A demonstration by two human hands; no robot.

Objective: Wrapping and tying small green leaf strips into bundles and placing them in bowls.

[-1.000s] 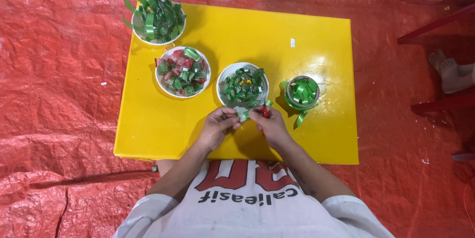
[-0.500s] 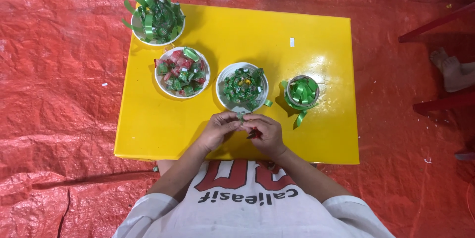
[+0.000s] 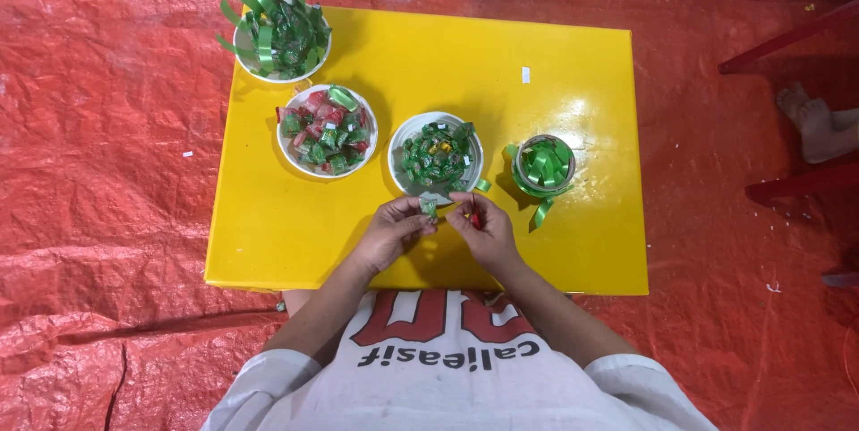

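We hold a small green-wrapped candy (image 3: 429,207) pinched between the fingertips of our left hand (image 3: 394,230), just above the near edge of the yellow counter (image 3: 573,46). Our right hand (image 3: 483,230) sits just beside it, fingers curled together around something small and red (image 3: 475,218); we cannot tell what that piece is. The two hands nearly touch, so we judge the step in hand to be working on this one candy, joining or wrapping it, rather than fetching a new piece. The next move seems to call for a steady two-handed grip and fine fingertip work, with the candy kept from slipping.

Just beyond the hands stands a white bowl of green-wrapped pieces (image 3: 437,155). To its left is a white bowl of mixed red and green candies (image 3: 326,129), and farther off a white bowl of green ribbon strips (image 3: 279,35). To the right sits a roll of green ribbon (image 3: 544,165). An orange tarp (image 3: 107,171) covers the floor around the counter.
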